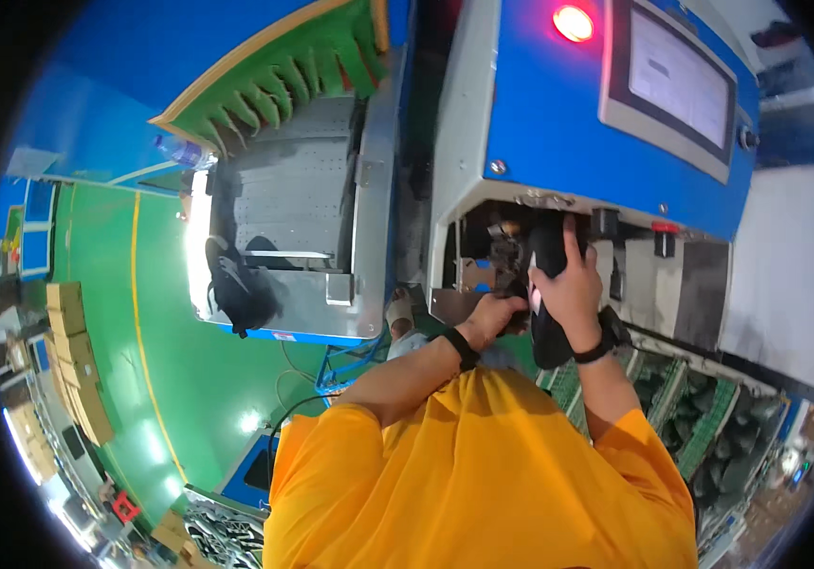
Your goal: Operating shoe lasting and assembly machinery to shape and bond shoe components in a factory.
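Observation:
A long black shoe (pixel 550 343) with a pale pink patch on its side stands lengthwise at the opening of a blue and white machine (pixel 544 123). My right hand (pixel 573 296) is closed round its right side, the index finger stretched along it toward the machine. Close against the shoe's left side, my left hand (pixel 490 321) has its fingers curled together; what lies between them is hidden. Metal parts (pixel 506 251) inside the opening sit just beyond the left hand. The shoe's far end reaches under the machine's front edge.
A lit red lamp (pixel 574 23) and a screen (pixel 677 81) are on the machine's face. Left stands a conveyor (pixel 288 180) with a green fringed curtain (pixel 283 90) and another black shoe (pixel 236 292) at its near end. Racks (pixel 677 417) are at lower right, cartons (pixel 75 351) far left.

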Motion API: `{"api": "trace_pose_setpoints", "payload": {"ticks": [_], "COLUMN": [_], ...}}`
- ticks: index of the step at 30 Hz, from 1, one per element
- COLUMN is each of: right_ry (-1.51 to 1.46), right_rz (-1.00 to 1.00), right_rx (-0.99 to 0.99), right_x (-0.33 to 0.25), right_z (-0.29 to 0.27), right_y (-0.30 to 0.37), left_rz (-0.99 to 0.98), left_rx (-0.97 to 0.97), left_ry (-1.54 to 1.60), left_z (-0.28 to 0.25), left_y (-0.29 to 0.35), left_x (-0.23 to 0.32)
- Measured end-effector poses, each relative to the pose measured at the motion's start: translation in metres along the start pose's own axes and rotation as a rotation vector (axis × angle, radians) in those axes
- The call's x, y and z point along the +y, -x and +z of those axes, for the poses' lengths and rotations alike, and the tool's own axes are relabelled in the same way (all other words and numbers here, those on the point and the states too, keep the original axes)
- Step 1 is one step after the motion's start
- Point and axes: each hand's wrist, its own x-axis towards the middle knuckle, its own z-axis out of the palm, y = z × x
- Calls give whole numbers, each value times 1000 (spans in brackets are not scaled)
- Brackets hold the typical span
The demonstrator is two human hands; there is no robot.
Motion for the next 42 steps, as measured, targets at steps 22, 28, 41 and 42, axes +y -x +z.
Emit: {"api": "trace_pose_setpoints", "payload": {"ticks": [22, 28, 41, 42], "right_ry": [-459, -511, -98, -126], "right_rz": [83, 19, 122, 85], "right_rx": [185, 155, -47, 105], "right_x": [14, 18, -22, -19], "right_z": [14, -5, -5, 2], "right_y": [40, 40, 31, 34], "left_rz": [116, -36, 675, 677], "left_rx": [-222, -100, 282, 424], "left_ry": [-90, -24, -1122, -1223], "left_z": [-40, -25, -29, -16], "left_y": [21, 42, 52, 63], "left_x": [0, 8, 11, 26]}}
